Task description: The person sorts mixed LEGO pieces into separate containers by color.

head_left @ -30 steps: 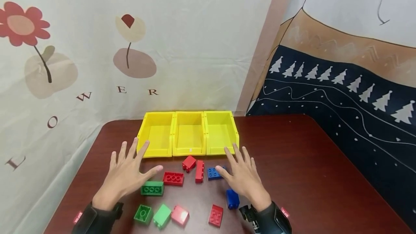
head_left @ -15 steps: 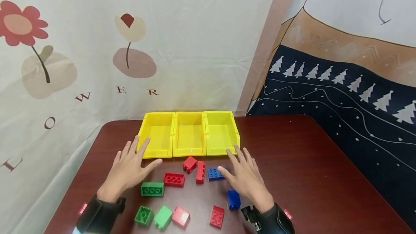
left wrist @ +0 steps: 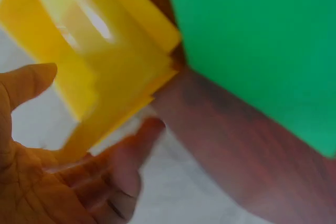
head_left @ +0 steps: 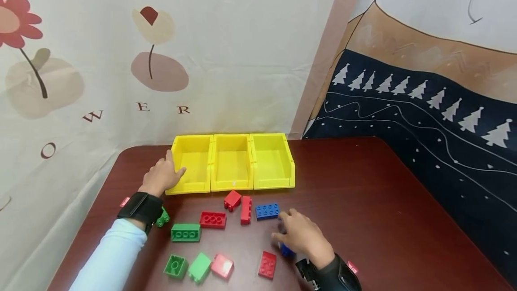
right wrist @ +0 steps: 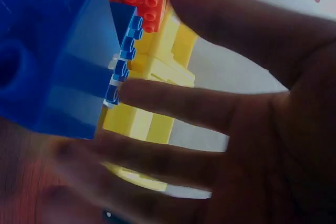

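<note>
Three yellow bins (head_left: 232, 183) stand joined in a row at the back of the table. My left hand (head_left: 159, 175) is at the leftmost bin's outer side, thumb spread over its front and the other fingers along the side wall. In the left wrist view, thumb and fingers stand apart around the bin's corner. My right hand (head_left: 303, 236) hovers over a blue brick (head_left: 286, 250), partly hidden beneath it, fingers spread and loosely bent. Just beyond those fingertips lies another blue brick (head_left: 267, 211), studs up. In the right wrist view, the nearer blue brick (right wrist: 58, 72) sits close by the fingertips.
Red bricks (head_left: 213, 220) lie in front of the bins, with one more red brick (head_left: 267, 265) nearer. Green bricks (head_left: 186, 232) are on the left, one partly behind the left wrist. A pink brick (head_left: 222, 266) lies beside them. Printed cloth (head_left: 242, 57) hangs behind the table.
My left hand has moved forward to the left bin's side, uncovering part of a green brick. My right hand has drawn back and lowered over the nearer blue brick, its fingers bending.
</note>
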{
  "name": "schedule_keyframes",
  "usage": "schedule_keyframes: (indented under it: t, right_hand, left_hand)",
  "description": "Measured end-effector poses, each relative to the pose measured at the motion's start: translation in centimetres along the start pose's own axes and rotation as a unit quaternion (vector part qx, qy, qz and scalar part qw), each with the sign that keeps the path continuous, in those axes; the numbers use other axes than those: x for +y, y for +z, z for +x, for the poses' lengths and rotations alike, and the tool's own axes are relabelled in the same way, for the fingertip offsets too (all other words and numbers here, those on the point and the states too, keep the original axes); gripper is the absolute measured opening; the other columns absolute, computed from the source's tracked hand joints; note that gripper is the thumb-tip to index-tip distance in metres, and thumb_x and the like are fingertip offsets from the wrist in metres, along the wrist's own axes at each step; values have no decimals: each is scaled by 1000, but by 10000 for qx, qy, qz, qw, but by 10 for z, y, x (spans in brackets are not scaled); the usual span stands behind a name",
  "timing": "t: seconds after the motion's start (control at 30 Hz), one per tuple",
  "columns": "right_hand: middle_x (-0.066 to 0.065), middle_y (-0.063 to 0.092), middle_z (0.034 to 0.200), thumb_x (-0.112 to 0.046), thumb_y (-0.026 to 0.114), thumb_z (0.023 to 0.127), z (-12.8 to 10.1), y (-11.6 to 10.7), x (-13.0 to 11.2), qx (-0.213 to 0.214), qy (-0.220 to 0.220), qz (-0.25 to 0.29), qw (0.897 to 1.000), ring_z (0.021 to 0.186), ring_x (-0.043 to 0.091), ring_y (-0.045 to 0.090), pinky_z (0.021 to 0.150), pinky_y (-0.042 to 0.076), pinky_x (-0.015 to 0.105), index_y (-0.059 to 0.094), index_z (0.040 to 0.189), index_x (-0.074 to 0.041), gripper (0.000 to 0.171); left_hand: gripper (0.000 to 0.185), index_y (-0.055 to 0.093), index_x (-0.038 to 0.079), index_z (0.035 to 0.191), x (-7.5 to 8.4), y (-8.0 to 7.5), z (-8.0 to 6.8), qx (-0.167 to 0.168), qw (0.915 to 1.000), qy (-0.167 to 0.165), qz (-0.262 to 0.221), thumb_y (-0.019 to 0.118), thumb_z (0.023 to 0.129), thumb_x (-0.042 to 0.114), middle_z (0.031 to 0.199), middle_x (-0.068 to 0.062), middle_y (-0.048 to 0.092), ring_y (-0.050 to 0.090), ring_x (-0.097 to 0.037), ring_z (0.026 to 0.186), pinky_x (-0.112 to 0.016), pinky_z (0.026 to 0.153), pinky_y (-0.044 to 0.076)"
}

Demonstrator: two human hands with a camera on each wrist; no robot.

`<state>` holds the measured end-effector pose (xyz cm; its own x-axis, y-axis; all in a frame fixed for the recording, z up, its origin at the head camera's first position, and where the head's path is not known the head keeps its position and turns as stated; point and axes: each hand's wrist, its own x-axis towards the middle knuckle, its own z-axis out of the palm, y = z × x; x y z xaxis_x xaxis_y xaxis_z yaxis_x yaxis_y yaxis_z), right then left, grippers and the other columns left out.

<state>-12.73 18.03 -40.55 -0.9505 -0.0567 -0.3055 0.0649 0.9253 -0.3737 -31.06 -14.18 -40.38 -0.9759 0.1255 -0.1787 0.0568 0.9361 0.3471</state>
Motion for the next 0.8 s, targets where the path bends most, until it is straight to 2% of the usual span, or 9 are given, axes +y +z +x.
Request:
schedule_keyframes:
  t: [0.13,0.27,0.4,0.57,0.67,0.8]
  right_hand:
    - [10,61,97,-29,83,78,1,5,0,-493,27,-384,9980,85,24,56,75,52,44,67,102,-7,36]
    - [7,57,86,-23,84,74,4,6,1,-560,29,-528,9970,75,21,53,66,49,38,69,96,-8,31]
    - [6,55,81,-19,85,72,3,4,3,-509,65,-402,9979,70,20,52,60,48,36,70,92,-9,27]
    - [6,59,84,-19,83,75,7,-2,0,-458,-70,-206,9987,71,19,55,60,51,36,71,92,-9,23]
    - [7,62,89,-18,81,79,11,-9,1,-181,-209,0,9996,75,19,56,63,52,36,71,97,-8,23]
    - [9,64,91,-17,79,82,24,-25,0,467,-234,444,9976,71,18,57,61,54,34,69,106,-6,29]
  left_hand:
    - [68,4,-15,146,-8,0,14,-538,9979,-265,-229,45,102,17,117,-38,47,54,-44,91,-53,82,50]
    - [58,3,-18,141,-12,-4,20,-935,9938,-336,-493,37,101,7,103,-33,45,53,-41,85,-44,76,48]
    - [56,3,-18,138,-12,-4,23,-1089,9917,-272,-623,37,101,6,97,-30,44,51,-38,81,-36,69,46]
    - [53,3,-17,136,-18,-7,23,-1127,9902,-272,-779,35,101,5,93,-29,42,50,-35,75,-31,58,43]
    - [54,0,-15,138,-17,-6,24,-1232,9874,-369,-918,35,102,6,94,-28,41,49,-34,73,-29,55,43]
    - [54,2,-15,138,-13,-4,24,-1181,9886,-310,-884,36,101,6,94,-28,42,50,-35,75,-29,57,43]
